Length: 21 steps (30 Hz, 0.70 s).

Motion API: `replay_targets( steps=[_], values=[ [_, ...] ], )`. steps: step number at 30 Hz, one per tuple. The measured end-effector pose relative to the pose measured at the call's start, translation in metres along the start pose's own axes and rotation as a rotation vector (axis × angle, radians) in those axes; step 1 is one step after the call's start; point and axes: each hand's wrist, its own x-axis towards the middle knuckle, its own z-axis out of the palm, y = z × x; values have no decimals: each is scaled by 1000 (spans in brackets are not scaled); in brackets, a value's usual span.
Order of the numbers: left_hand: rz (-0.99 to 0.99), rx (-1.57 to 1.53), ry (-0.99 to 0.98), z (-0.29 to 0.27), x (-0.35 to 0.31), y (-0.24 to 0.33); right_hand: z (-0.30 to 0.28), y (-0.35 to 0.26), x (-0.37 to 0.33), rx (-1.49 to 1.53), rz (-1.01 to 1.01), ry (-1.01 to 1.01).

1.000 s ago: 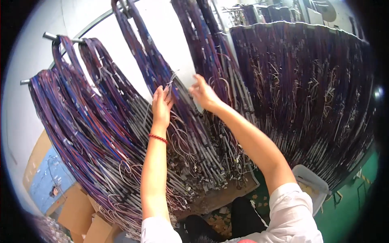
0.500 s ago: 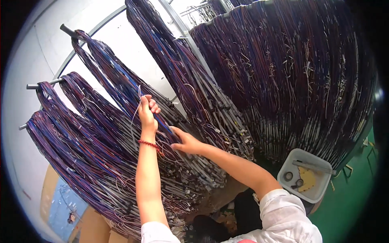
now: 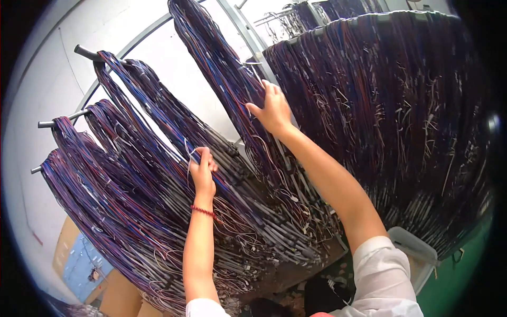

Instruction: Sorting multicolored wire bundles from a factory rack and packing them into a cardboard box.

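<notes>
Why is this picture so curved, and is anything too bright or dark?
Head view: the fisheye lens bends straight edges toward a black rim; the pale wall is nearly washed out; the dense cable curtain on the right is dark, strands merging; a glare spot shines near the right edge; the left hand and right hand look fairly sharp.

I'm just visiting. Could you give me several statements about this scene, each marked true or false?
1. A red beaded bracelet circles the left wrist. True.
2. The bare right hand is clenched into a fist. False: its fingers are extended.
3. The bare left hand curls around blue and purple wires. True.
4. The gray metal rods at upper left are bare. False: wire bundles hang over them.
5. A translucent plastic bin stands at lower left. False: the bin is at lower right.
</notes>
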Motion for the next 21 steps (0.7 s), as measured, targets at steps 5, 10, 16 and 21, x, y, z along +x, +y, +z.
replay_targets(
  steps=[5,10,16,21],
  values=[
    [-135,113,-39,-10,-15,0,32,9,37,-232,15,-98],
    [-220,449,-37,-34,-35,4,5,13,45,117,29,-122],
    [-179,1170,-208,-2,-78,61,-63,19,30,900,240,-710],
    [69,379,-313,83,-31,75,-50,-20,-29,919,110,-630]
  ],
)
